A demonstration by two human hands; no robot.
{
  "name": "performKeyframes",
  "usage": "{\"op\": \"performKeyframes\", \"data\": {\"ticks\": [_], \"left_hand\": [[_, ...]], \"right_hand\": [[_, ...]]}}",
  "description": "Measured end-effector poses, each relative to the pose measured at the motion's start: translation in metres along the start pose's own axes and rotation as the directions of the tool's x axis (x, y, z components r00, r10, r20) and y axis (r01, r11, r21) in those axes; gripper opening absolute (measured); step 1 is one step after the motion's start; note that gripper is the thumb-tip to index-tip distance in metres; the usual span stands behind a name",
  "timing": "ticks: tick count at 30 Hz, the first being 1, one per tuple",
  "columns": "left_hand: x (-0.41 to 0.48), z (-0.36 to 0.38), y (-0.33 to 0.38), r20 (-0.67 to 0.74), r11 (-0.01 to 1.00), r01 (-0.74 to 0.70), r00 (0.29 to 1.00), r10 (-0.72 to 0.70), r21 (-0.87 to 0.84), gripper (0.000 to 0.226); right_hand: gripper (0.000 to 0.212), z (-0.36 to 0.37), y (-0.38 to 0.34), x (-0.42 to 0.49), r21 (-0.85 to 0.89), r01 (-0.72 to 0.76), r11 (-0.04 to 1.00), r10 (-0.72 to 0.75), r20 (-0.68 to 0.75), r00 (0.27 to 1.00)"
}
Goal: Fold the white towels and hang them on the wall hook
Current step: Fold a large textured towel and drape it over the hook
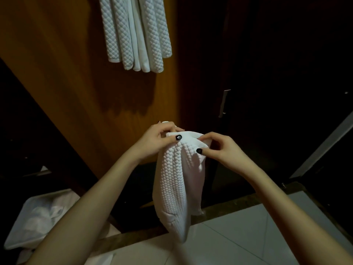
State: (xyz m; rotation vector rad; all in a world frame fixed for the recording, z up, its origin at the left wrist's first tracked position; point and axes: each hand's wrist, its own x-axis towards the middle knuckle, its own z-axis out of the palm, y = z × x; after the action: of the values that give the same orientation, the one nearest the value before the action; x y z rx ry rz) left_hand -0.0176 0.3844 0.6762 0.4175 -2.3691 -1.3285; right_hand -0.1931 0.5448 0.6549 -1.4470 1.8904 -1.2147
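The pale tiled floor (pixel 248 236) carries a white bin (pixel 17 230) of crumpled white cloth (pixel 47 213) at the left.

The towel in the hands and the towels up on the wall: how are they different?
The held towel is pinched at its top edge by the left hand and right hand; the hanging towels have no hand on them. The held towel is low and near; the hanging towels are high on the wooden wall. Both are white with a bumpy quilted pattern.
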Motion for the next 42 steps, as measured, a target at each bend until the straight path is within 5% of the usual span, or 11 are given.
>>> {"op": "performKeyframes", "data": {"ticks": [8, 13, 19, 25, 30, 39, 42], "left_hand": [[0.0, -0.023, -0.002, -0.08, 0.999, 0.019, 0.997, -0.015, 0.05, 0.024], [-0.001, -0.039, -0.003, -0.163, 0.866, 0.009, 0.983, 0.084, 0.499, 0.026], [0.003, -0.06, 0.002, -0.191, 0.667, 0.014, 0.963, 0.192, 0.745, 0.028], [0.001, -0.066, 0.012, -0.342, 0.791, -0.011, 0.898, 0.277, 0.611, 0.022], [0.006, -0.072, 0.015, -0.388, 0.867, -0.075, 0.873, 0.296, 0.493, 0.024], [0.001, -0.081, 0.023, -0.377, 0.905, -0.024, 0.904, 0.201, 0.425, 0.027], [-0.007, -0.098, 0.024, -0.218, 0.917, -0.016, 0.97, 0.112, 0.398, 0.02]], "right_hand": [[0.009, 0.006, -0.014, 0.027, -0.156, 0.086, 0.984, -0.091, -0.03, 0.995], [0.013, 0.006, -0.024, 0.046, -0.219, 0.127, 0.967, -0.138, -0.037, 0.99], [0.021, 0.007, -0.041, 0.064, -0.098, 0.238, 0.966, -0.248, -0.106, 0.963], [0.031, -0.016, -0.074, 0.079, -0.016, 0.235, 0.972, -0.233, 0.087, 0.969], [0.009, -0.02, -0.066, 0.078, 0.047, 0.212, 0.976, -0.216, 0.143, 0.966], [0.018, -0.008, -0.06, 0.083, 0.065, 0.236, 0.97, -0.233, -0.043, 0.971], [0.015, -0.006, -0.065, 0.094, 0.121, 0.233, 0.965, -0.224, -0.084, 0.971]]}}
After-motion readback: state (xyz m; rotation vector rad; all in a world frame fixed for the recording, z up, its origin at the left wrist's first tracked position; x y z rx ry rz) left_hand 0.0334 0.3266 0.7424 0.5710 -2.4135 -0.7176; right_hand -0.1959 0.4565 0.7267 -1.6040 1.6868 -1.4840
